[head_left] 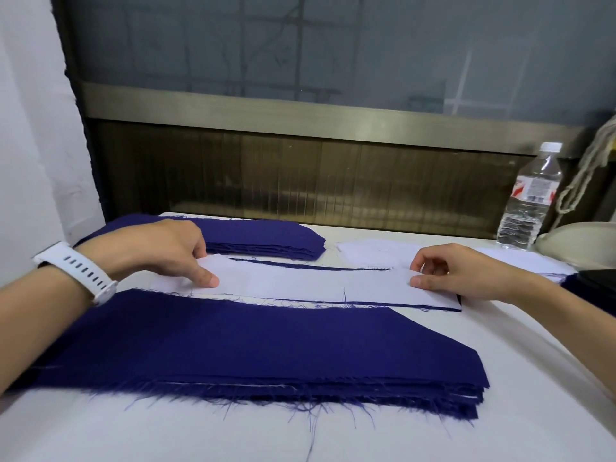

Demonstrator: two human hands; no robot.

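A long white fabric strip [300,283] lies across the white table [466,411], on top of a thin navy strip whose edge shows along its near side. My left hand [166,251], a white watch [80,270] on its wrist, holds the strip's left end with curled fingers, one fingertip pressing it down. My right hand [456,271] pinches the strip near its right end between thumb and curled fingers. A thick stack of frayed navy fabric pieces [250,345] lies just in front of the strip.
A second navy stack [266,238] sits behind the strip, with white pieces [370,253] to its right. A clear water bottle [530,198] stands at the back right beside a pale rounded object [580,241]. A dark wall panel runs behind the table.
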